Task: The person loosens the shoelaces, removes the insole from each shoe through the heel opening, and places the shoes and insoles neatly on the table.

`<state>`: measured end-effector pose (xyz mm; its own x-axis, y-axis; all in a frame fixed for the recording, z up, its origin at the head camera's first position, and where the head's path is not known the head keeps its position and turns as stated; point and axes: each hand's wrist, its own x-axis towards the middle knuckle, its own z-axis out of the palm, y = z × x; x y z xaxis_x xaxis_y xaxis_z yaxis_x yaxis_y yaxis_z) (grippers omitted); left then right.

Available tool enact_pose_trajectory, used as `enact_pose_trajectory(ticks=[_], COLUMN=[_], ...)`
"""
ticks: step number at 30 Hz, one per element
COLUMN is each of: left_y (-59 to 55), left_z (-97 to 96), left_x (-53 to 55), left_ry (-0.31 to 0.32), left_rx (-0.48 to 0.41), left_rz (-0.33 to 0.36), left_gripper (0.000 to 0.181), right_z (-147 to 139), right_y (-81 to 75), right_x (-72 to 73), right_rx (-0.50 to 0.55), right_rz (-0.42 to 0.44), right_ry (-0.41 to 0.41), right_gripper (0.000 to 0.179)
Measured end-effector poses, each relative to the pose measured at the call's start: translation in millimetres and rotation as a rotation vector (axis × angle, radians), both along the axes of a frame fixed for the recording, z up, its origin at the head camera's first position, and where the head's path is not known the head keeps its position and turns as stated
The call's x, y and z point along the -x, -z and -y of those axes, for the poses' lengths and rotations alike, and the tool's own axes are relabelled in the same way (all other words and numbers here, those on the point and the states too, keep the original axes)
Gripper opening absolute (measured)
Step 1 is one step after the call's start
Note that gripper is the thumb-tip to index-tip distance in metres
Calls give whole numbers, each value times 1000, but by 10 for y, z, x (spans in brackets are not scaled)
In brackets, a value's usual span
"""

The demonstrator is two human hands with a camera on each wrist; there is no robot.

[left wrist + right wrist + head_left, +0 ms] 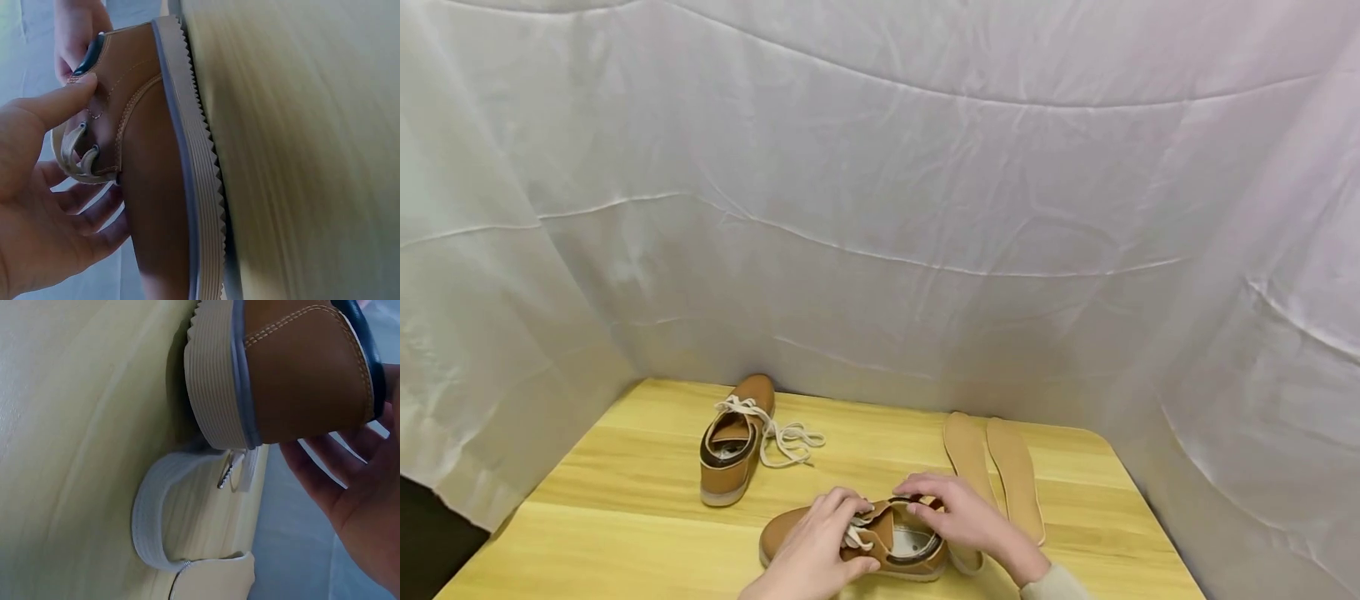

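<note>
A brown leather shoe point(782, 531) lies on the table with its toe to the left. My left hand point(820, 546) holds it over the laced front, the thumb on the near side and the fingers across the far side. Off-white laces point(80, 156) show beside that hand's palm. At the shoe's opening, my right hand point(958, 512) holds the far edge of the dark padded collar point(934, 552), thumb at the inside and fingers beyond. A pale inner sole point(912, 542) is visible inside. In the right wrist view, the fingers pass behind the heel point(300, 381).
A second brown shoe point(724, 479) stands at the back left, its loose lace point(793, 437) trailing right. Two tan insoles point(964, 442) point(1015, 475) lie side by side at the right. A flat off-white band point(150, 512) loops near the heel. Grey cloth point(880, 250) surrounds the wooden table point(602, 533).
</note>
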<state>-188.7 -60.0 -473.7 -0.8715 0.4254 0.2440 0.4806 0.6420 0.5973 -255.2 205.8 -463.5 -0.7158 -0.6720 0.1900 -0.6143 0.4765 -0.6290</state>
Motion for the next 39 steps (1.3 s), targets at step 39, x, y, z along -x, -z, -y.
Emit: enact_pose_trajectory(ticks=[39], left_y=[91], left_z=[413], left_x=[116], left_ry=[-160], left_rx=[-163], left_rz=[-35], left_gripper=[25], right_z=[500], right_y=[136], right_x=[-555], right_rx=[308], right_rz=[425], right_ry=[271], right_gripper=[49])
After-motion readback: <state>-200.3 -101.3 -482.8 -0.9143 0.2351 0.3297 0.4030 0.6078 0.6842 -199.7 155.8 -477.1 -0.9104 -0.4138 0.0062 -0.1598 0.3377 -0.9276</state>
